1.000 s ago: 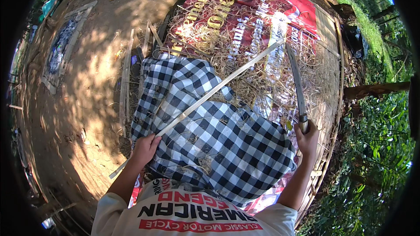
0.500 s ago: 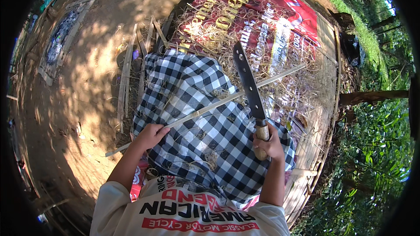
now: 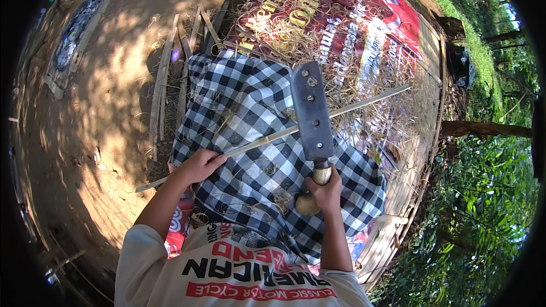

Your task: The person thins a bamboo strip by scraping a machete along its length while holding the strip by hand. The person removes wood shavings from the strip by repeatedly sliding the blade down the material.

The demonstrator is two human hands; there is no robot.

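My left hand (image 3: 200, 166) is closed around the lower left part of a long, thin bamboo strip (image 3: 259, 142). The strip slants up to the right across my lap, its far end over the shavings. In my right hand (image 3: 328, 189) is the wooden handle of a large knife (image 3: 313, 102). Its broad dark blade, with a row of holes, points away from me and shows its flat side. The blade crosses over the strip; whether they touch I cannot tell. A black-and-white checked cloth (image 3: 239, 88) covers my lap beneath both hands.
Pale curled shavings (image 3: 278, 34) lie scattered on a red printed banner (image 3: 392, 8), spread over a bamboo platform (image 3: 429, 85). Several wooden pieces (image 3: 164, 79) lie left of the cloth beside bare dirt ground (image 3: 114, 108). Green plants (image 3: 483, 193) grow at the right.
The knife has moved left and towards me with my right hand, and its blade has turned to show more of its flat side. My left hand and the strip have shifted slightly right.
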